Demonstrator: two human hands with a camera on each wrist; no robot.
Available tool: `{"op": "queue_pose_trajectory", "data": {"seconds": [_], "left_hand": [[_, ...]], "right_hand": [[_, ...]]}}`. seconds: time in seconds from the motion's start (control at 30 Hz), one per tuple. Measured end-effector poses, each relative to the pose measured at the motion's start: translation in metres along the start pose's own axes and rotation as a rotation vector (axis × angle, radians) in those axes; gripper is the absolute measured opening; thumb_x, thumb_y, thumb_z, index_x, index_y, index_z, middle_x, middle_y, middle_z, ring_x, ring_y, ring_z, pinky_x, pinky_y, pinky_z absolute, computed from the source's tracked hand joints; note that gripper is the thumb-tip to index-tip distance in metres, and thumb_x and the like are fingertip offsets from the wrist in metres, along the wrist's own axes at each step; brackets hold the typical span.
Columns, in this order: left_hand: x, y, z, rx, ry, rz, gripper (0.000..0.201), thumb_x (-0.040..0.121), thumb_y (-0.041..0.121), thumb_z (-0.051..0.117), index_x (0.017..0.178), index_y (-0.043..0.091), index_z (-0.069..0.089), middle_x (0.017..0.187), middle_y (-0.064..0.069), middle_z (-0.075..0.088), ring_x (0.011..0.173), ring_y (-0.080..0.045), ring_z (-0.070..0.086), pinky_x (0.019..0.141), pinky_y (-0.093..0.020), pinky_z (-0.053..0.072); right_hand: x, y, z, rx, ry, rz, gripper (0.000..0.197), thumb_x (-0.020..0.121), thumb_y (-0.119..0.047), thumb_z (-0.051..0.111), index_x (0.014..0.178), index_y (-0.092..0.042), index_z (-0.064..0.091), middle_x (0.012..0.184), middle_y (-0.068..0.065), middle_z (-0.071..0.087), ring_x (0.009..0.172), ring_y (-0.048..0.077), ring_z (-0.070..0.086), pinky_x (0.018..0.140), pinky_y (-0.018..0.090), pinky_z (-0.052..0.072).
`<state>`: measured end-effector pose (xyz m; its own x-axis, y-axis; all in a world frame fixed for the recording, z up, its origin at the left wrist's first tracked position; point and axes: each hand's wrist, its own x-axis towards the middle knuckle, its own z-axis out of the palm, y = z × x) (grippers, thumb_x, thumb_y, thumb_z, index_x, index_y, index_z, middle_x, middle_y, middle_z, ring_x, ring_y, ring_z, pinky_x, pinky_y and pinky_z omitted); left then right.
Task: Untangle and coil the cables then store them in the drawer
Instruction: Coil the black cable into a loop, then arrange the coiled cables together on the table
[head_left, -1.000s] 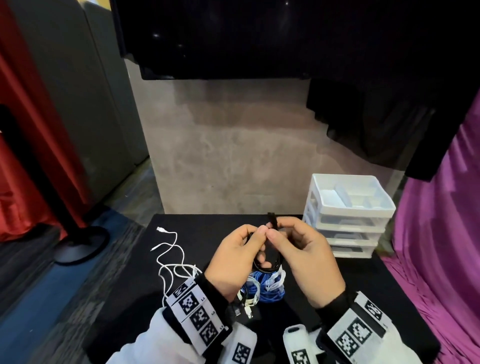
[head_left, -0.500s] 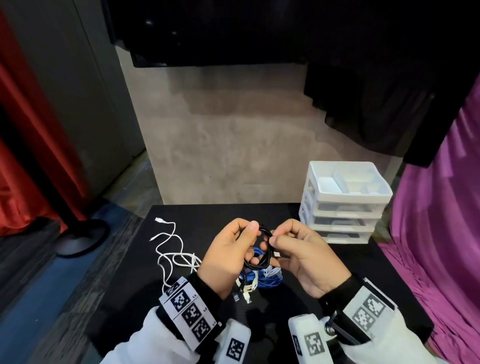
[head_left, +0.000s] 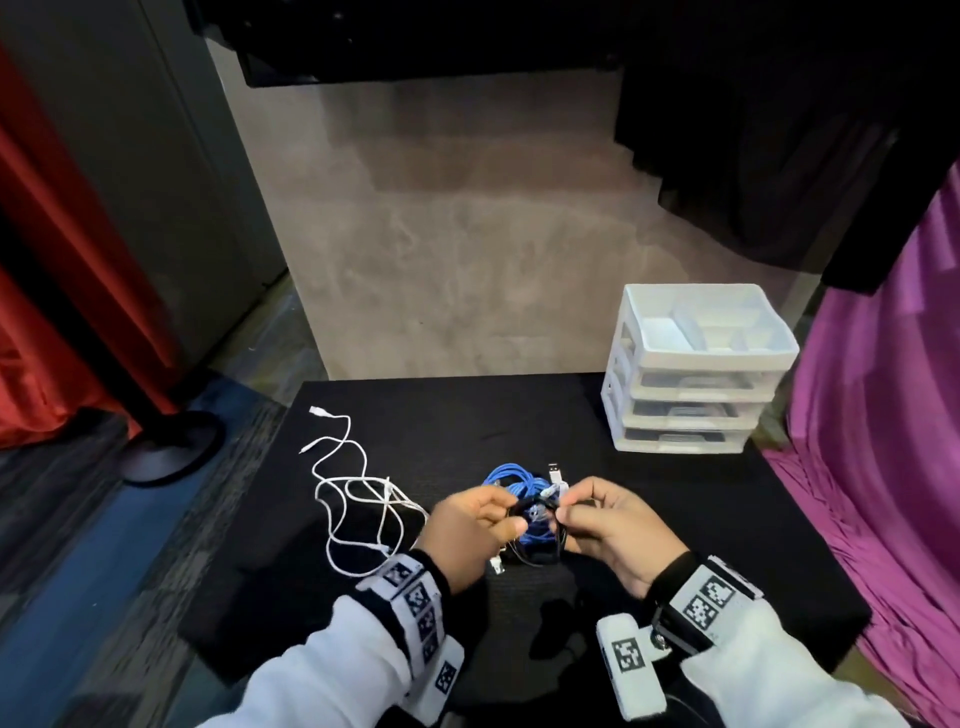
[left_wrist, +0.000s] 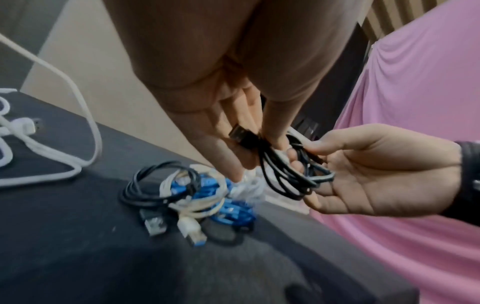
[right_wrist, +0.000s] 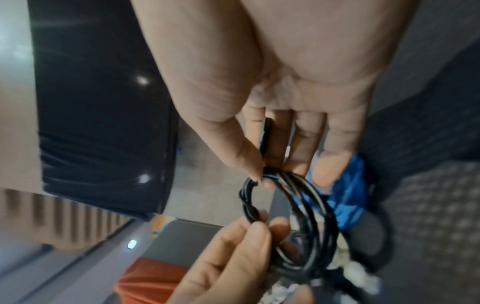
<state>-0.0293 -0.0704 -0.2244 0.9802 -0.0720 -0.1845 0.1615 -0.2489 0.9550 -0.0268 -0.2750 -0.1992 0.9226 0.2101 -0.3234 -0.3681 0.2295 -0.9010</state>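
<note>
Both hands hold a small black coiled cable (head_left: 540, 548) just above the black table (head_left: 649, 519). My left hand (head_left: 511, 514) pinches the coil beside its USB plug (left_wrist: 237, 133). My right hand (head_left: 563, 512) pinches the coil's other side between thumb and fingers (right_wrist: 265, 172). Under the hands lies a pile with a blue coiled cable (head_left: 506, 478), a white cable and another black cable (left_wrist: 145, 193). A loose white cable (head_left: 353, 499) sprawls to the left. The white drawer unit (head_left: 691, 395) stands at the back right, its drawers closed.
A purple cloth (head_left: 883, 467) hangs along the table's right edge. A black stand base (head_left: 166, 447) and red curtain (head_left: 52, 312) are on the floor at left. A concrete wall rises behind the table.
Both hands have come down with the black coil, from chest height to just over the blue cable pile. The coil now hangs between the fingers as a closed loop.
</note>
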Motion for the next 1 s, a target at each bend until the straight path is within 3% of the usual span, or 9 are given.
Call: {"op": "queue_pose_trajectory", "data": {"seconds": [0.1, 0.23, 0.47, 0.57, 0.67, 0.77, 0.87, 0.93, 1.0], "left_hand": [[0.006, -0.023, 0.013, 0.334, 0.043, 0.035, 0.019, 0.087, 0.026, 0.078, 0.104, 0.030, 0.072, 0.090, 0.015, 0.070, 0.078, 0.011, 0.062, 0.083, -0.014, 0.047], [0.001, -0.033, 0.012, 0.594, 0.084, 0.063, 0.023, 0.090, 0.043, 0.067, 0.112, 0.039, 0.069, 0.103, 0.026, 0.071, 0.097, 0.005, 0.064, 0.093, -0.017, 0.046], [0.008, -0.045, 0.010, 0.475, 0.037, 0.169, 0.020, 0.095, 0.021, 0.064, 0.112, 0.031, 0.070, 0.108, 0.016, 0.066, 0.094, 0.006, 0.062, 0.084, -0.002, 0.040], [0.008, -0.044, 0.001, 0.453, 0.039, 0.154, 0.015, 0.096, 0.029, 0.063, 0.105, 0.040, 0.070, 0.088, 0.016, 0.072, 0.075, 0.004, 0.063, 0.079, -0.014, 0.048], [0.005, -0.044, -0.019, 0.444, 0.145, 0.177, 0.014, 0.096, 0.032, 0.061, 0.103, 0.039, 0.072, 0.093, 0.015, 0.073, 0.075, 0.000, 0.068, 0.080, -0.023, 0.055], [-0.002, -0.044, -0.044, 0.453, 0.421, 0.166, 0.004, 0.095, 0.032, 0.064, 0.098, 0.031, 0.067, 0.091, 0.015, 0.067, 0.074, 0.000, 0.064, 0.072, -0.016, 0.049], [-0.003, -0.039, -0.066, 0.308, 0.681, -0.053, 0.023, 0.089, 0.043, 0.070, 0.096, 0.025, 0.057, 0.090, 0.007, 0.063, 0.074, -0.005, 0.059, 0.067, -0.020, 0.041], [0.006, -0.044, -0.076, 0.250, 0.646, -0.282, 0.037, 0.085, 0.055, 0.071, 0.094, 0.021, 0.059, 0.087, 0.005, 0.067, 0.076, -0.008, 0.061, 0.073, -0.026, 0.044], [0.017, -0.052, -0.080, 0.191, 0.534, -0.349, 0.042, 0.082, 0.061, 0.068, 0.085, 0.020, 0.064, 0.073, 0.005, 0.070, 0.070, -0.015, 0.066, 0.077, -0.036, 0.056]], "right_hand": [[0.020, 0.025, -0.019, -0.123, 0.054, 0.089, 0.019, 0.091, 0.011, 0.067, 0.087, -0.007, 0.062, 0.076, 0.009, 0.068, 0.068, 0.016, 0.068, 0.056, 0.026, 0.056], [0.044, 0.048, -0.037, -0.172, 0.157, 0.144, 0.018, 0.089, 0.014, 0.067, 0.086, -0.004, 0.064, 0.074, 0.011, 0.066, 0.067, 0.019, 0.066, 0.057, 0.031, 0.056], [0.066, 0.060, -0.029, -0.246, 0.213, 0.084, 0.015, 0.083, 0.012, 0.076, 0.084, -0.001, 0.071, 0.075, 0.014, 0.063, 0.070, 0.027, 0.057, 0.066, 0.033, 0.055], [0.068, 0.062, -0.029, -0.311, 0.218, 0.036, 0.018, 0.080, 0.005, 0.083, 0.084, -0.010, 0.074, 0.078, 0.011, 0.066, 0.078, 0.029, 0.060, 0.082, 0.044, 0.054], [0.064, 0.062, -0.032, -0.469, 0.233, -0.047, 0.021, 0.077, -0.008, 0.088, 0.086, -0.024, 0.076, 0.091, 0.002, 0.075, 0.085, 0.022, 0.069, 0.092, 0.042, 0.056], [0.056, 0.057, -0.033, -0.605, 0.280, -0.129, 0.016, 0.084, -0.014, 0.084, 0.089, -0.024, 0.073, 0.098, -0.002, 0.074, 0.096, 0.019, 0.070, 0.093, 0.031, 0.052], [0.052, 0.052, -0.029, -0.845, 0.380, -0.234, 0.012, 0.089, -0.025, 0.078, 0.092, -0.033, 0.069, 0.108, -0.007, 0.064, 0.108, 0.019, 0.058, 0.101, 0.032, 0.043], [0.048, 0.047, -0.018, -0.945, 0.413, -0.294, 0.011, 0.091, -0.027, 0.073, 0.098, -0.035, 0.068, 0.113, -0.008, 0.059, 0.113, 0.020, 0.048, 0.099, 0.027, 0.033], [0.044, 0.040, -0.003, -0.971, 0.397, -0.385, 0.010, 0.093, -0.027, 0.070, 0.099, -0.036, 0.069, 0.116, -0.009, 0.060, 0.114, 0.019, 0.047, 0.099, 0.027, 0.032]]}}
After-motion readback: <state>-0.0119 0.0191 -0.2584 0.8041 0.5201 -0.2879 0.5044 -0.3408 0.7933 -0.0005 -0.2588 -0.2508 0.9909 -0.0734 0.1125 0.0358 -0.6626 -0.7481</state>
